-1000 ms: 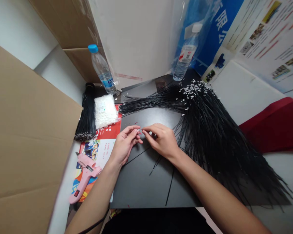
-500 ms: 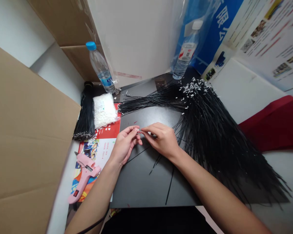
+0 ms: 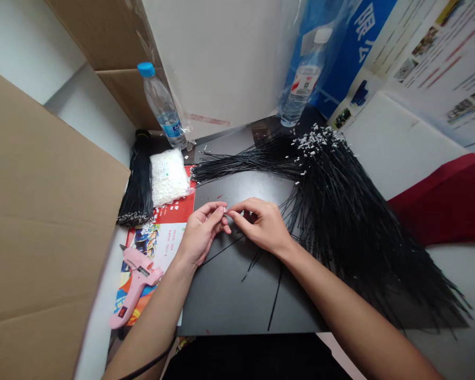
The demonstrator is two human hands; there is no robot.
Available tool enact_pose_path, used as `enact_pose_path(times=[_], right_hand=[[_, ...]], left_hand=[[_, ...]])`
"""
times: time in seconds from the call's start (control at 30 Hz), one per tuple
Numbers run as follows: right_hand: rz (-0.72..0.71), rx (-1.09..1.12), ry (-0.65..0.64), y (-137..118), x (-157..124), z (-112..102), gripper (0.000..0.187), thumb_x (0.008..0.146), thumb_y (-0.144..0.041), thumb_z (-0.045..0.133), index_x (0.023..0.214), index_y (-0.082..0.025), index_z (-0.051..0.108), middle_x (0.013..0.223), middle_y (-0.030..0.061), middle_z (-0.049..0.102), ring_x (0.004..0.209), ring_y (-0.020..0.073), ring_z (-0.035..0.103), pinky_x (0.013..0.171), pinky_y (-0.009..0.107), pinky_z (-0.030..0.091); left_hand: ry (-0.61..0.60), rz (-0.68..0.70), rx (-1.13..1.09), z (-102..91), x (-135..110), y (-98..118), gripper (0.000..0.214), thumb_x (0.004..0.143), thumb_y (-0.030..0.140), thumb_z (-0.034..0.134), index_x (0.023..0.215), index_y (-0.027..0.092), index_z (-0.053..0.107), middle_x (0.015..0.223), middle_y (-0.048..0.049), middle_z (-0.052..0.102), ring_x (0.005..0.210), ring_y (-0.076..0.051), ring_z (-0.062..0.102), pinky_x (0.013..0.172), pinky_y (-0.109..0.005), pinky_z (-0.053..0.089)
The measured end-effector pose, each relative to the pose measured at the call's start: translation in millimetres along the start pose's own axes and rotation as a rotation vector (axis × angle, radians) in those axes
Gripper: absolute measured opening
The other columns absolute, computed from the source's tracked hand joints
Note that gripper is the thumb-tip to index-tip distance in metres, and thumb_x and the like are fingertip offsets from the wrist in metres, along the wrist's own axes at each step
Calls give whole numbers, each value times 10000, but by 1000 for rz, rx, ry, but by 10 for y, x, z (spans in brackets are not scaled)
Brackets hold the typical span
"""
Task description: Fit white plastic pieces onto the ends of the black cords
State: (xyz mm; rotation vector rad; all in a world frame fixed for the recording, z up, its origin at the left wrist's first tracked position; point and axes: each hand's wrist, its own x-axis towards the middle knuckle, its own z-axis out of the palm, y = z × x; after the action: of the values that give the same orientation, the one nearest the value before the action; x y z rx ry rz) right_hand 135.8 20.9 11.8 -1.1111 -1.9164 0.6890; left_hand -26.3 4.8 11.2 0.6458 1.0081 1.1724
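Note:
My left hand (image 3: 201, 232) and my right hand (image 3: 260, 224) meet fingertip to fingertip over a black mat (image 3: 237, 295). Both pinch a small white connector (image 3: 225, 211) with thin black wires (image 3: 225, 248) trailing toward me. To the right lies a big fanned pile of black wires with white connectors (image 3: 340, 211). A second spray of black wires (image 3: 241, 161) lies just beyond my hands. At the left sit a bag of white connectors (image 3: 168, 177) and a tied black wire bundle (image 3: 138, 184).
A pink glue gun (image 3: 136, 285) lies on a colourful sheet at the left. A cardboard panel (image 3: 39, 221) stands along the left. Two water bottles (image 3: 162, 108) (image 3: 303, 87) stand at the back. Red cloth (image 3: 447, 200) lies at the right.
Both hands have stayed together at the connector, with only slight finger movement. The view has shifted a little.

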Motion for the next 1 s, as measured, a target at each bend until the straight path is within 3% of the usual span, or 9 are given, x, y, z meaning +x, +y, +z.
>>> enact_pose_path(times=[0.33,1.0], right_hand=[[108,104,-18,2,11,0,117,875,-230,666,820,-178,756,754,2,744,592,82,558,594,221,415],[91,64,-5,0,2,-21,113,870,-227,660,809,-179,741,744,4,731,608,92,565,611,231,425]], left_hand=[[-14,6,18,-15,8,1,319,691,315,853,883,123,686,622,13,647,507,-91,603,531,-202,511],[-10,15,44,8,-11,16,314,684,317,867,878,123,715,613,13,651,505,-85,596,529,-199,506]])
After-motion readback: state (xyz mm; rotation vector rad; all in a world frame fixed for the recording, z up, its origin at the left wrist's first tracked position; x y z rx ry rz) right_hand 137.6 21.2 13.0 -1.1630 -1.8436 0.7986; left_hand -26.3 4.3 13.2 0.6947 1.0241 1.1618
